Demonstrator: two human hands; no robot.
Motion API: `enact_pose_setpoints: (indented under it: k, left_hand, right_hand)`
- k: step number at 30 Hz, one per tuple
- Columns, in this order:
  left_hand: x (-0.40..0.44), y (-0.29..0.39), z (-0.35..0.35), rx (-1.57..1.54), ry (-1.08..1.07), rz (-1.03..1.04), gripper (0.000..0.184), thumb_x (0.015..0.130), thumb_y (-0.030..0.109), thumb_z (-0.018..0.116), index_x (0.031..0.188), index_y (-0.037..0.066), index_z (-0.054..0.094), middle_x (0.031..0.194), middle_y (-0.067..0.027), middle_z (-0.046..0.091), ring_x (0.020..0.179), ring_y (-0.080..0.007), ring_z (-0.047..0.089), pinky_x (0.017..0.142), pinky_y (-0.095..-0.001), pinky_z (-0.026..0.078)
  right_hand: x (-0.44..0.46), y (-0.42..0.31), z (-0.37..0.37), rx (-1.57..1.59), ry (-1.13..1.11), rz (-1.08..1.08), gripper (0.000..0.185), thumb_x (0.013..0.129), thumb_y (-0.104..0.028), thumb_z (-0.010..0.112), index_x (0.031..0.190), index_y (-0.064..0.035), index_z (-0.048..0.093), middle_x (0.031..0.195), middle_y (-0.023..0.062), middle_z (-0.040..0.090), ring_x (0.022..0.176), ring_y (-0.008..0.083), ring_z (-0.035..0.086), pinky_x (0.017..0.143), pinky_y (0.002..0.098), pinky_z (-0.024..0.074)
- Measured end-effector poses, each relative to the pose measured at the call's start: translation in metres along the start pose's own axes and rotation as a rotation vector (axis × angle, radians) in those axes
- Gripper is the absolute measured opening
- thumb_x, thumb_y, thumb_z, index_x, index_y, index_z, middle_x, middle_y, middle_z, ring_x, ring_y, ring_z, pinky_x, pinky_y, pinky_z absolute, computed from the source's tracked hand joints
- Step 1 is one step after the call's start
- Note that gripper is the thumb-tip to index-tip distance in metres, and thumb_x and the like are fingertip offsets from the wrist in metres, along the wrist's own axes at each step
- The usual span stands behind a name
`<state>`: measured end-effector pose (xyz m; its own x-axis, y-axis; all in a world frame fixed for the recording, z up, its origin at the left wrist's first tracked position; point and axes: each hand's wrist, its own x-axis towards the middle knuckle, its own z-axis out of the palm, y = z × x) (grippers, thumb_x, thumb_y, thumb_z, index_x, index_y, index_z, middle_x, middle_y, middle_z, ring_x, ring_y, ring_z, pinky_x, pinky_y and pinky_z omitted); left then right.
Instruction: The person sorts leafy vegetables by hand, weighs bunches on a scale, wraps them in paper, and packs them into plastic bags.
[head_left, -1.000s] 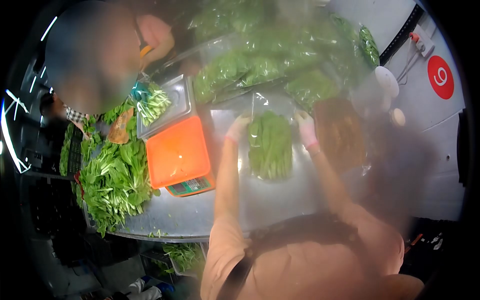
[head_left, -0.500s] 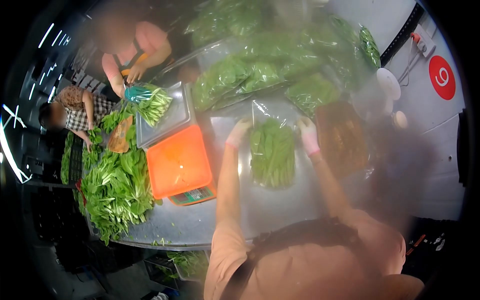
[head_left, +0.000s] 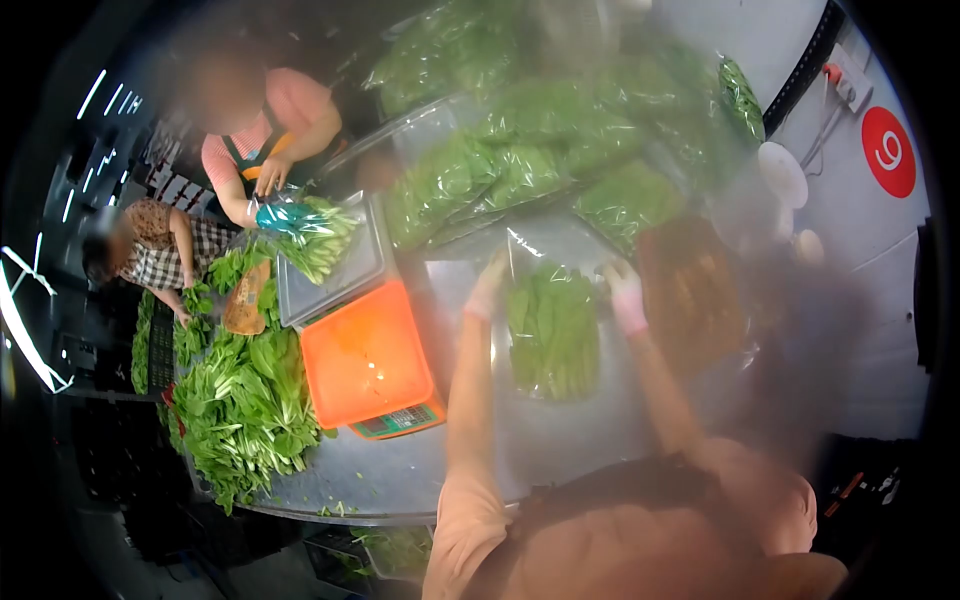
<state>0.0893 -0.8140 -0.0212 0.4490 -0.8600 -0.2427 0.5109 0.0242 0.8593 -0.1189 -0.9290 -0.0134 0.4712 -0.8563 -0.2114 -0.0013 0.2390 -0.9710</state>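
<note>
A clear plastic bag of leafy greens [head_left: 553, 335] lies flat on the metal table in front of me, its unfilled top end pointing away. At the upper left edge of the bag, my left hand [head_left: 487, 287], in a white glove with a pink cuff, is closed on the plastic. My right hand [head_left: 626, 293], gloved the same way, pinches the upper right edge. Haze over the lens blurs the fingertips. To the left stands a weighing scale with an orange tray [head_left: 367, 352].
Filled bags of greens [head_left: 535, 165] are piled at the back. Loose greens [head_left: 245, 415] heap on the left, beside a clear plastic tub [head_left: 335, 270]. One co-worker [head_left: 295, 120] holds a bunch of greens; another [head_left: 165, 240] reaches into greens. A brown block-like object [head_left: 690, 290] sits right.
The whole view has shifted, so the table and bag sit slightly lower. Both my hands stay at the bag's top edges. The nearer co-worker still holds the bunch.
</note>
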Motion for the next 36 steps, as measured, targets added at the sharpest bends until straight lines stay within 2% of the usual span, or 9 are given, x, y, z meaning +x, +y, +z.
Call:
enact_pose_setpoints:
  k: [7,11,15,17,22,24,30,33,36]
  left_hand:
    - [0.042,-0.017,-0.007,-0.193,-0.136,-0.143,0.038,0.091,0.036,0.050,0.113,0.005,0.055,0.109,-0.0040,0.058,0.099,-0.0170,0.054,0.088,-0.0321,0.042]
    - [0.054,-0.036,-0.036,0.297,-0.197,0.326,0.023,0.088,0.010,0.047,0.107,0.005,0.059,0.104,-0.0080,0.060,0.093,-0.0178,0.056,0.082,-0.0306,0.045]
    - [0.023,0.010,-0.018,0.400,-0.020,0.398,0.007,0.089,0.012,0.052,0.088,0.005,0.052,0.083,-0.0050,0.055,0.080,-0.0177,0.055,0.078,-0.0329,0.047]
    - [0.011,0.024,0.000,-0.244,0.088,0.146,0.011,0.091,0.012,0.049,0.082,0.006,0.048,0.074,-0.0030,0.049,0.069,-0.0148,0.050,0.072,-0.0322,0.047]
    - [-0.005,0.023,-0.005,0.187,0.319,0.426,0.011,0.092,0.015,0.049,0.086,0.007,0.047,0.069,-0.0022,0.044,0.062,-0.0123,0.043,0.064,-0.0297,0.043]
    - [-0.044,0.044,0.021,0.069,0.411,0.533,0.009,0.093,0.014,0.048,0.086,0.007,0.047,0.070,-0.0017,0.041,0.063,-0.0112,0.041,0.061,-0.0274,0.040]
    - [-0.177,0.075,0.073,0.222,0.305,0.928,0.013,0.094,0.011,0.044,0.083,0.006,0.040,0.064,-0.0038,0.041,0.063,-0.0147,0.040,0.076,-0.0369,0.042]
    - [-0.199,0.077,0.075,0.149,0.536,0.731,0.012,0.093,0.009,0.042,0.083,0.006,0.039,0.065,-0.0054,0.043,0.063,-0.0163,0.042,0.076,-0.0380,0.042]
    - [-0.220,0.082,0.089,0.329,0.271,0.979,0.013,0.093,0.006,0.042,0.081,0.004,0.040,0.066,-0.0056,0.045,0.063,-0.0162,0.043,0.075,-0.0340,0.042]
  right_hand:
    - [0.002,0.005,-0.001,0.032,0.003,0.002,0.018,0.089,-0.020,0.051,0.086,-0.0037,0.059,0.060,0.0001,0.051,0.046,0.0048,0.042,0.040,0.0194,0.0324]
    - [0.001,0.002,-0.003,0.025,0.004,0.009,0.016,0.088,-0.019,0.051,0.086,-0.0045,0.058,0.059,0.0000,0.050,0.046,0.0049,0.041,0.040,0.0195,0.0313]
    - [-0.001,-0.002,-0.004,0.013,0.062,0.011,0.016,0.089,-0.019,0.051,0.085,-0.0048,0.057,0.056,-0.0009,0.047,0.044,0.0050,0.039,0.040,0.0200,0.0309]
    - [-0.002,-0.005,-0.004,-0.004,0.073,-0.043,0.016,0.089,-0.018,0.051,0.085,-0.0044,0.057,0.056,-0.0008,0.048,0.043,0.0051,0.039,0.039,0.0202,0.0306]
    - [-0.013,-0.031,0.000,-0.001,0.041,-0.075,0.018,0.089,-0.019,0.050,0.084,-0.0020,0.057,0.054,-0.0003,0.047,0.042,0.0053,0.039,0.039,0.0209,0.0308]
    - [-0.032,-0.052,-0.001,-0.043,-0.020,-0.096,0.016,0.090,-0.016,0.048,0.086,-0.0022,0.055,0.052,-0.0001,0.047,0.042,0.0053,0.041,0.039,0.0195,0.0311]
    - [-0.115,-0.098,-0.015,0.041,-0.278,-0.150,0.016,0.095,-0.015,0.041,0.094,-0.0003,0.046,0.064,0.0062,0.054,0.047,0.0091,0.051,0.044,0.0195,0.0392]
    - [-0.107,-0.091,-0.008,-0.013,-0.303,-0.159,0.014,0.095,-0.013,0.041,0.093,0.0002,0.045,0.075,0.0093,0.056,0.054,0.0110,0.055,0.050,0.0216,0.0442]
    - [-0.116,-0.103,-0.012,0.060,-0.367,-0.290,0.011,0.095,-0.011,0.040,0.091,-0.0010,0.044,0.081,0.0083,0.053,0.060,0.0122,0.056,0.056,0.0238,0.0463]
